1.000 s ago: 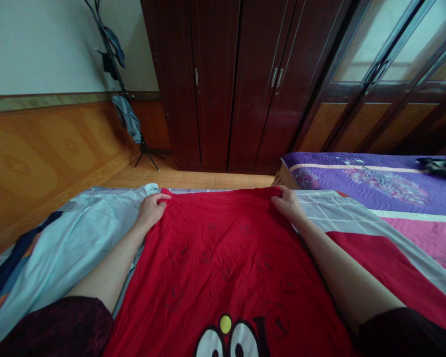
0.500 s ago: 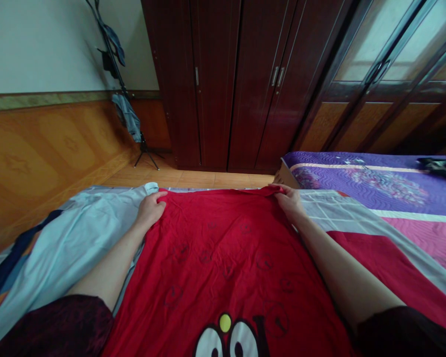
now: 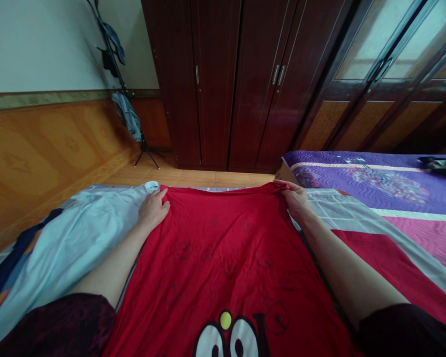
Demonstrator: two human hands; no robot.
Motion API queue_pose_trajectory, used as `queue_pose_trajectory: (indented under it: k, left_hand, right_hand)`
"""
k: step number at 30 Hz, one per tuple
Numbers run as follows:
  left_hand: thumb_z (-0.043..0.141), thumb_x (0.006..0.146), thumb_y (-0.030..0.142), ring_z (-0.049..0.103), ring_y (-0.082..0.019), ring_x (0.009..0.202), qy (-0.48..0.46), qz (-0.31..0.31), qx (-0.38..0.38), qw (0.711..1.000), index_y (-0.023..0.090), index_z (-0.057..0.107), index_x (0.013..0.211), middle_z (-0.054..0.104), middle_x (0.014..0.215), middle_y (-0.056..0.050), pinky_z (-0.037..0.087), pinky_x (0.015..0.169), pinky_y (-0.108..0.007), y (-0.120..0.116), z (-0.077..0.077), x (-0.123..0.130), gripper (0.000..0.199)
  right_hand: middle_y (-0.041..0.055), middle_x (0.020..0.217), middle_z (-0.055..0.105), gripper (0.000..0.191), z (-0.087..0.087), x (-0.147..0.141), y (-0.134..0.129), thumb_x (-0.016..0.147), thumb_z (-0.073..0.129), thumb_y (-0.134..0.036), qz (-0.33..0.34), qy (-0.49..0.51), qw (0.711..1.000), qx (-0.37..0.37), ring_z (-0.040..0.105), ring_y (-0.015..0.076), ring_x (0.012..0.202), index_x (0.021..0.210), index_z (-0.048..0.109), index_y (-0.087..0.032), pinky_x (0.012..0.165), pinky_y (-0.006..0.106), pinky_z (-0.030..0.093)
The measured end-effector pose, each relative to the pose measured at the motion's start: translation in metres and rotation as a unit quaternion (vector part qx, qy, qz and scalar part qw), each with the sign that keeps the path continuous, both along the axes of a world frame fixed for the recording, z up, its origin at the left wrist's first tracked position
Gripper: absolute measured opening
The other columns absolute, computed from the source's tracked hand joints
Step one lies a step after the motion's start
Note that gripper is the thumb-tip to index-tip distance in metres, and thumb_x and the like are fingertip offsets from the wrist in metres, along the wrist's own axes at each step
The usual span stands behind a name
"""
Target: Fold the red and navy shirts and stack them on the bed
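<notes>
Big red cotton cloth [image 3: 215, 258] laid out between the forearms, thin and a bit crinkly, printed with little dark clock-face circles and a cartoon pair of eyes [image 3: 225, 337] at the near edge. Its far corners sit up by the end of the bed. The left hand [image 3: 153, 209] is mostly curled, pinching one corner between thumb and fingers; the right hand [image 3: 296, 202] pinches the other, pulling it slightly taut. Thing is, thin cotton slips easily, so one loose pinch could drop a corner, and a hard tug could drag the pale blue sheet [image 3: 70, 248] underneath out of line. Off to the right there's a grey-checked sheet [image 3: 342, 208] beside a purple quilted bedspread [image 3: 371, 181], with a glossy dark wood wardrobe [image 3: 215, 84] beyond.
</notes>
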State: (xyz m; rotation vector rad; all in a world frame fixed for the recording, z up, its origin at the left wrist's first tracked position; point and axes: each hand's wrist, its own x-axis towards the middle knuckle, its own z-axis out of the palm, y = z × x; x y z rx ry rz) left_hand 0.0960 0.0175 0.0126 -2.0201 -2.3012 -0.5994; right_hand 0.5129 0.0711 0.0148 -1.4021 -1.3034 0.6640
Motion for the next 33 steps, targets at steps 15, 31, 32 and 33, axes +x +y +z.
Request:
queue_pose_trajectory:
  k: [15, 31, 32, 33]
  left_hand:
    - [0.039, 0.094, 0.038, 0.015, -0.023, 0.143, 0.073, -0.333, -0.023, 0.940, 0.019, 0.027, 0.146, 0.025, 0.153, -0.006, 0.016, 0.116, -0.043, -0.050, 0.019, 0.085, 0.057]
    - [0.030, 0.093, 0.056, 0.013, -0.041, 0.140, 0.097, -0.084, -0.136, 0.982, 0.016, 0.027, 0.147, 0.020, 0.154, -0.015, 0.016, 0.110, -0.053, -0.019, -0.004, 0.034, 0.068]
    - [0.030, 0.093, 0.055, 0.014, -0.041, 0.140, 0.101, -0.089, -0.129, 0.982, 0.016, 0.027, 0.147, 0.022, 0.153, -0.015, 0.016, 0.110, -0.053, -0.019, -0.004, 0.035, 0.067]
    - [0.029, 0.094, 0.054, 0.013, -0.039, 0.140, 0.103, -0.106, -0.122, 0.981, 0.015, 0.027, 0.147, 0.023, 0.153, -0.014, 0.015, 0.111, -0.053, -0.021, -0.004, 0.037, 0.066]
  right_hand:
    - [0.0157, 0.145, 0.039, 0.058, 0.023, -0.100, -0.069, 0.091, 0.045, -0.043, 0.252, -0.481, 0.833, 0.110, 0.034, 0.0277, 0.134, 0.140, 0.040, -0.012, 0.107, 0.044, 0.031]
    - [0.0168, 0.135, 0.048, 0.057, 0.002, -0.022, -0.029, 0.093, 0.033, -0.054, -0.003, -0.546, 0.832, -0.100, 0.043, 0.0380, 0.121, 0.132, 0.048, -0.016, 0.094, 0.055, 0.036]
    - [0.0180, 0.134, 0.049, 0.057, 0.004, -0.023, -0.030, 0.093, 0.034, -0.053, -0.009, -0.543, 0.834, -0.096, 0.045, 0.0379, 0.121, 0.133, 0.047, -0.014, 0.094, 0.054, 0.037]
    - [0.0191, 0.135, 0.048, 0.058, 0.005, -0.028, -0.032, 0.093, 0.035, -0.052, 0.000, -0.542, 0.836, -0.080, 0.044, 0.0375, 0.122, 0.134, 0.046, -0.013, 0.096, 0.053, 0.036]
